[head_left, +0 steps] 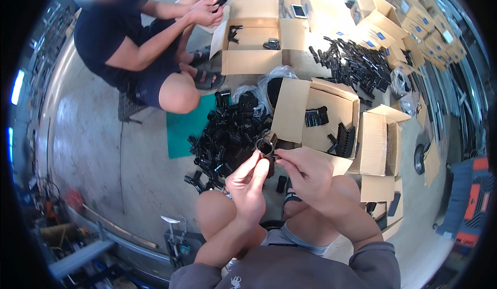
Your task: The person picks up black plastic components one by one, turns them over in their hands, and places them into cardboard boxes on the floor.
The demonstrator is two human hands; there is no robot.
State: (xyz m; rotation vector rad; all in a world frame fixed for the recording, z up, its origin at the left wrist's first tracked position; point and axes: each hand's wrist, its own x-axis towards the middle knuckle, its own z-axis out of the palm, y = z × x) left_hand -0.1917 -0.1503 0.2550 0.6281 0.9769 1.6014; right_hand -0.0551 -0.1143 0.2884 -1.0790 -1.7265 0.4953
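Observation:
Between my two hands, above my knees, is a black tubular fitting (265, 146) with a round opening that faces up. My left hand (247, 188) pinches its near left side between thumb and fingers. The thumb and fingertips of my right hand (305, 172) close on its right side. Whether the right fingers hold a second small part, I cannot make out. Just beyond my hands lies a heap of similar black fittings (217, 139), partly on a green mat (181, 126). Right of my hands stands an open cardboard box (292, 105) with some black pieces inside.
At the upper left a seated person (121, 51) holds a black piece by another open carton (253, 61). Many black parts (354, 64) cover the floor at the upper right, near stacked cartons (414, 9). Another cardboard box (377, 144) stands at the right; a metal rail (124, 242) lies lower left.

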